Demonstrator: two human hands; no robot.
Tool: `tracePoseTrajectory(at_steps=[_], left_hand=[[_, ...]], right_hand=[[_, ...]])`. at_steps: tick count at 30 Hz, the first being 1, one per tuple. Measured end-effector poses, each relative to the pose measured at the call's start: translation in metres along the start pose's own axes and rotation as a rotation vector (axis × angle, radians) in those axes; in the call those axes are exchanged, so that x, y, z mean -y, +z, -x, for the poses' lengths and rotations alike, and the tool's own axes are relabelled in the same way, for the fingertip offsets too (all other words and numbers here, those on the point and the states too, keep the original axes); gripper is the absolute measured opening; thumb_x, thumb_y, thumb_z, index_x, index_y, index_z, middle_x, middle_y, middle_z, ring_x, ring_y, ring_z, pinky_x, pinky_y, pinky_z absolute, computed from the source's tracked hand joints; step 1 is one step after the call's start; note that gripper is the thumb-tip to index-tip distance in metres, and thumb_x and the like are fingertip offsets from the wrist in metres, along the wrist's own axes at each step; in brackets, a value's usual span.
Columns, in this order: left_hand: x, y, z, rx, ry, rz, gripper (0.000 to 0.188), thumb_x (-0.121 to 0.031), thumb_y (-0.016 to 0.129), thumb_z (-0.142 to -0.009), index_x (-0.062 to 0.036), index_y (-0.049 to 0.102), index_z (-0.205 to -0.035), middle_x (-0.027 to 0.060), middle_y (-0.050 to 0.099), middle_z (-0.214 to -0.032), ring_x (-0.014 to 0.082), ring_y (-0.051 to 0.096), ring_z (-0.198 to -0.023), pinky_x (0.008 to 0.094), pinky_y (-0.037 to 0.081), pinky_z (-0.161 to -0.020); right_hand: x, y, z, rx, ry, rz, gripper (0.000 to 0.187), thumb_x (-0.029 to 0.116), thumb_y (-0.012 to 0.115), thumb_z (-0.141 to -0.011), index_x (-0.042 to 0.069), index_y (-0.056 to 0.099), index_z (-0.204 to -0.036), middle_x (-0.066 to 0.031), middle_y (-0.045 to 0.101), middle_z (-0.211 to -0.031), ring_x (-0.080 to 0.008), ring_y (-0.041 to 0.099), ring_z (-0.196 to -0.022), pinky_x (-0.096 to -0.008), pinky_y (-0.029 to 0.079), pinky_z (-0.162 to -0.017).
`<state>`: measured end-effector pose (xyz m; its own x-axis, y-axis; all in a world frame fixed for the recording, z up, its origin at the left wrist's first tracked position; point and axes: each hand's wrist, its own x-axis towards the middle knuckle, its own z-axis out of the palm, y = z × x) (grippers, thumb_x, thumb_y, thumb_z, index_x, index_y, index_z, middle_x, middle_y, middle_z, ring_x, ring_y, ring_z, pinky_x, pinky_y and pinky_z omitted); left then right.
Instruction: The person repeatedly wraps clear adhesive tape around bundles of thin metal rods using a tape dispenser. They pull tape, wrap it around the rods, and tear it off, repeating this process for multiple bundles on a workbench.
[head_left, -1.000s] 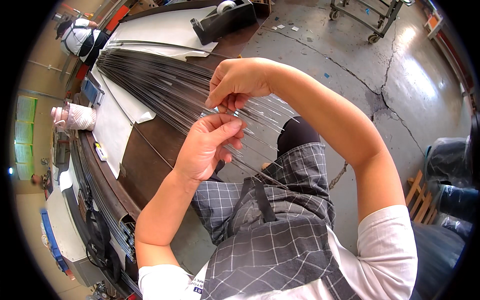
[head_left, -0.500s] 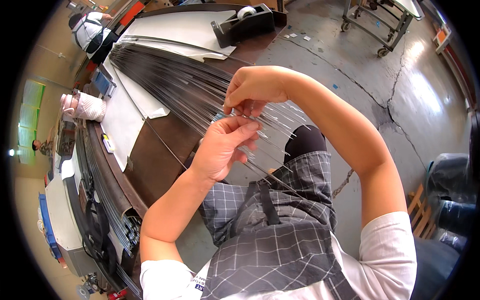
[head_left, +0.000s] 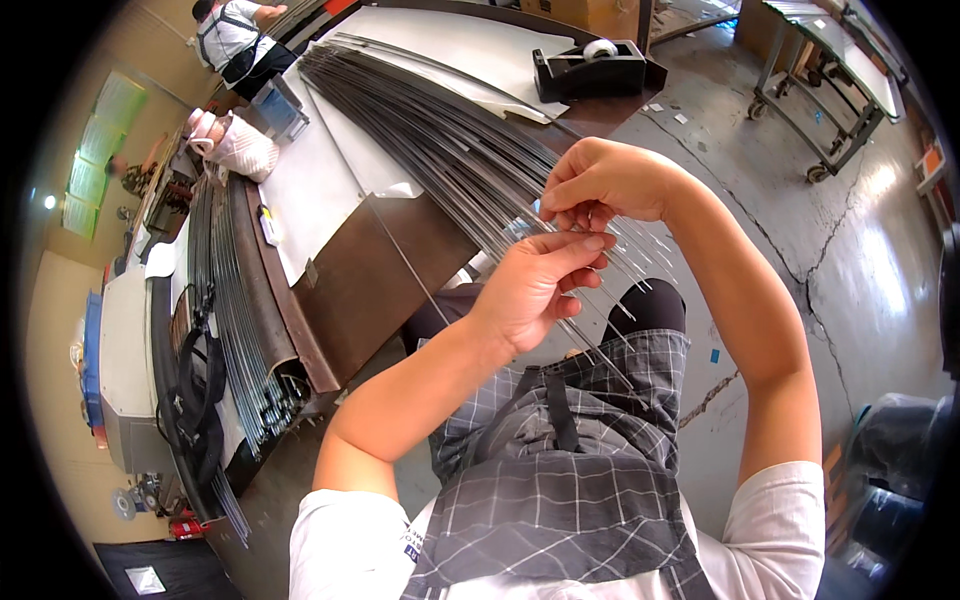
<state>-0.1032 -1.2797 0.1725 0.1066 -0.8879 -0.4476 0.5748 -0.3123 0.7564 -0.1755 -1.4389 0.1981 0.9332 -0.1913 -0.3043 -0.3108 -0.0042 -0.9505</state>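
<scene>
A long fan of thin dark metal rods [head_left: 430, 140] lies on the table, its near ends reaching out over my lap. Above those ends, my left hand [head_left: 545, 285] is closed in a pinch, thumb pressed on the index finger. Just beyond it and to the right, my right hand [head_left: 610, 185] bends down from the wrist with its fingertips pinched together. The two hands' fingertips nearly meet. Whatever lies between them is too fine to make out against the rods, which pass under both hands.
A black tape dispenser [head_left: 590, 72] stands at the table's far right. White paper [head_left: 310, 200] and a brown sheet [head_left: 385, 270] cover parts of the table. To the left are a pink-wrapped bottle [head_left: 240, 145] and bundled rods [head_left: 235, 310]. A wheeled cart [head_left: 830, 100] stands far right; another person [head_left: 240, 40] works far left.
The view has shifted, so the table, rods and hands appear further right. Both hands keep nearly the same pinched pose close together over the rod ends.
</scene>
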Motion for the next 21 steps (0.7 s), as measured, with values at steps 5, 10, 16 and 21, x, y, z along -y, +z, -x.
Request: tracePoseTrajectory(at_steps=[5, 10, 16, 21], left_hand=[[0.018, -0.003, -0.001, 0.023, 0.089, 0.147, 0.012, -0.021, 0.065, -0.084, -0.0101, 0.062, -0.087, -0.0061, 0.055, -0.074, 0.0002, 0.049, -0.064, 0.0143, 0.035, -0.047], [0.021, 0.010, 0.007, -0.046, 0.115, 0.160, 0.018, -0.026, 0.070, -0.080, -0.0121, 0.061, -0.074, -0.0062, 0.054, -0.073, 0.0009, 0.045, -0.062, 0.0165, 0.035, -0.049], [0.029, 0.003, 0.005, -0.022, 0.178, 0.164, 0.022, -0.029, 0.070, -0.080, -0.0126, 0.058, -0.071, -0.0056, 0.049, -0.069, 0.0015, 0.041, -0.058, 0.0164, 0.031, -0.047], [0.024, 0.006, 0.011, 0.032, -0.012, 0.121, 0.041, -0.049, 0.056, -0.086, -0.0092, 0.057, -0.092, -0.0047, 0.050, -0.071, 0.0031, 0.042, -0.055, 0.0162, 0.029, -0.039]], right_hand=[[0.001, 0.008, 0.005, -0.067, 0.017, 0.081, 0.020, 0.020, 0.065, -0.078, -0.001, 0.066, -0.078, -0.0024, 0.056, -0.059, -0.0078, 0.052, -0.051, -0.0198, 0.042, -0.047], [-0.004, 0.008, 0.006, -0.025, 0.013, 0.063, 0.017, 0.018, 0.067, -0.077, 0.001, 0.065, -0.075, -0.0004, 0.054, -0.058, -0.0065, 0.050, -0.052, -0.0185, 0.039, -0.046], [-0.006, 0.017, 0.009, -0.022, -0.006, 0.019, 0.017, 0.017, 0.066, -0.077, 0.000, 0.065, -0.076, -0.0012, 0.057, -0.062, -0.0062, 0.051, -0.054, -0.0186, 0.039, -0.045], [-0.017, 0.010, 0.005, -0.046, 0.022, 0.204, 0.016, 0.019, 0.065, -0.078, 0.003, 0.066, -0.077, -0.0001, 0.057, -0.064, -0.0072, 0.052, -0.057, -0.0212, 0.040, -0.047]])
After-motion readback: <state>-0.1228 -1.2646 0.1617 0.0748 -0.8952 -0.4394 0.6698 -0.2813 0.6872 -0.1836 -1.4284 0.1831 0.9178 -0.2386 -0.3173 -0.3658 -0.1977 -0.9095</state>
